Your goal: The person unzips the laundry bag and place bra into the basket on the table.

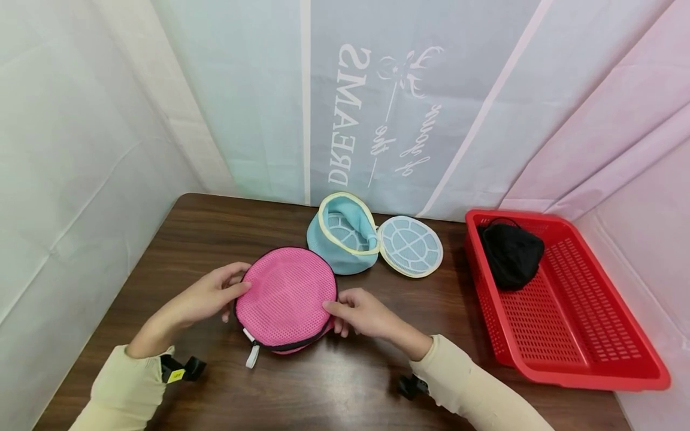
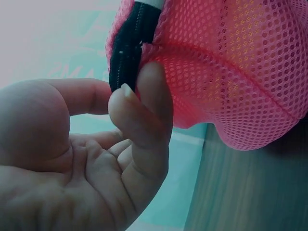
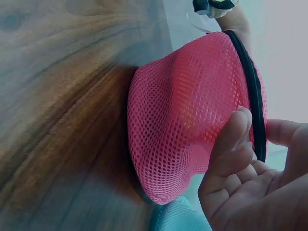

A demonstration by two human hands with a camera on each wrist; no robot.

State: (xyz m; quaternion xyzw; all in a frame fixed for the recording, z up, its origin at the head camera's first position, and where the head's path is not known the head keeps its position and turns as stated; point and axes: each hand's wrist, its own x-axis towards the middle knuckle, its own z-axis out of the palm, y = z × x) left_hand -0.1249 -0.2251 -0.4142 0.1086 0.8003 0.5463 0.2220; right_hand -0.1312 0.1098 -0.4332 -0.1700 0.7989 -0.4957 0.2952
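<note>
A round pink mesh laundry bag (image 1: 288, 299) with a black zipper edge stands on the table, its lid side up. A white pull tab (image 1: 251, 356) hangs at its front left. My left hand (image 1: 212, 293) pinches the zipper edge on the left, thumb on top and fingers below, as the left wrist view shows. On the opposite side my right hand (image 1: 361, 312) pinches the rim the same way. In the right wrist view the bag's mesh side (image 3: 178, 115) bulges, with something yellowish faintly visible through it. Behind it sits a blue mesh bag (image 1: 345, 263), its lid (image 1: 411, 246) folded open to the right.
A red plastic basket (image 1: 560, 311) stands at the table's right side, holding a black cloth item (image 1: 511, 254). The brown wooden table (image 1: 345, 383) meets printed curtains at the back and a white sheet on the left.
</note>
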